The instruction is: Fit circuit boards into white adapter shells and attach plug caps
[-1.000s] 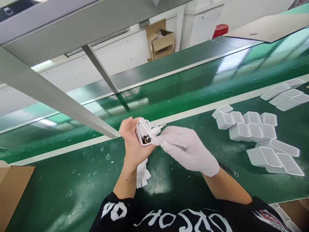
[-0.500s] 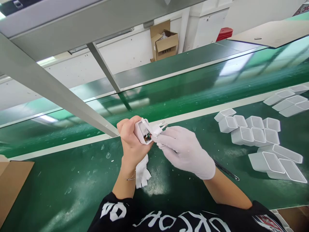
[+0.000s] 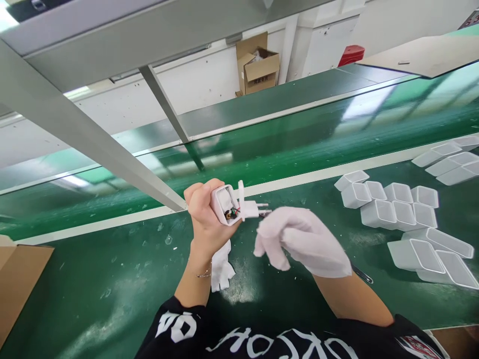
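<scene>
My left hand (image 3: 204, 209), bare, is wrapped round a white power adapter housing (image 3: 217, 205) whose end faces me uncovered. Wires and small electronic parts (image 3: 231, 214) show inside it. Hanging at that end by the wires is a white plug cap (image 3: 242, 202), its two metal pins pointing right. My right hand (image 3: 299, 239), in a white glove, is just right of and below the pins, apart from them. Its fingers are bent and spread, with nothing seen in them. A white glove (image 3: 222, 269) lies on the green bench beside my left wrist.
Several translucent white housings (image 3: 377, 213) stand in groups on the bench at right. Part of a slim dark tool (image 3: 362, 275) shows beside my right wrist. A cardboard box (image 3: 22, 279) is at left. A grey metal post (image 3: 112, 149) slants down to the bench's back edge.
My right hand has let go of the plug cap and moved right and down. The cap has swung away from the housing, and its pins now point straight right.
</scene>
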### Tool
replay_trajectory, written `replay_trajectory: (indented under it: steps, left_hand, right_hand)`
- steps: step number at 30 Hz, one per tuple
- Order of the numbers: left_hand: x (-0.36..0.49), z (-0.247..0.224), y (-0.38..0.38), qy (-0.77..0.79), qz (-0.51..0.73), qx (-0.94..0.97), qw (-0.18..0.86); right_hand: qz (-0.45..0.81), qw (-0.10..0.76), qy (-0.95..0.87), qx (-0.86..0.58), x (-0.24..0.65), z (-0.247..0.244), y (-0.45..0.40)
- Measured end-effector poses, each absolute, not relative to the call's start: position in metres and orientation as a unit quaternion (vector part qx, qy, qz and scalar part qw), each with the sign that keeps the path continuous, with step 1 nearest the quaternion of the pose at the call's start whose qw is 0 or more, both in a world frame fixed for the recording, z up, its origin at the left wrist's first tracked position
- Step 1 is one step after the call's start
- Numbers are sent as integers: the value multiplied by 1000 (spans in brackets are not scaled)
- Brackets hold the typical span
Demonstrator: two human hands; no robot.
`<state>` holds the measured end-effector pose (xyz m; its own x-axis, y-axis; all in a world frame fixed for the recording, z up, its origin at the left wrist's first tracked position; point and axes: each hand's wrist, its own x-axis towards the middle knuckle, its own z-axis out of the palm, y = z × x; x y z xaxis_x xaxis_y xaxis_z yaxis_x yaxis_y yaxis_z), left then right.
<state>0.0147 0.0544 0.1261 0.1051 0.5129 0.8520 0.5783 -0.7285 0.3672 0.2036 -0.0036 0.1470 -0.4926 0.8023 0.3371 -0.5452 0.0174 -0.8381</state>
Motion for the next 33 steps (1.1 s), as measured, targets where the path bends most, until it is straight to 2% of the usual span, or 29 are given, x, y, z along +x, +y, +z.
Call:
replay_trajectory:
  steps: [2,5,7,10,13,23,25,30,33]
  left_hand:
    - [15,129,54,-335,-554,-760,50]
    - [16,134,55,-285,-541,-788,75]
    - [17,136,54,-258,-527,-807,75]
    - [19,138,53,-222,-496,-837,63]
    - [20,139,52,-212,-479,-850,57]
    - [15,134,57,-221,-502,-836,27]
    - [16,132,58,-214,-505,-836,-5]
    - [29,126,53,-153,-519,-817,-198]
    - [33,123,50,-153,-513,-801,-268]
  right_hand:
    - [608,561,-544,-140,207,146,-6]
    - [377,654,-611,-240,209,146,-4]
    - [229,656,-656,-294,210,146,-1]
    - [120,585,-742,-306,212,148,4]
    - [86,521,-802,-280,214,153,8]
    - [-108,424,-825,-357,192,153,4]
    - [-124,415,-823,-366,189,154,3]
    - [75,542,-780,-304,197,157,1]
    - [88,563,-766,-299,203,157,2]
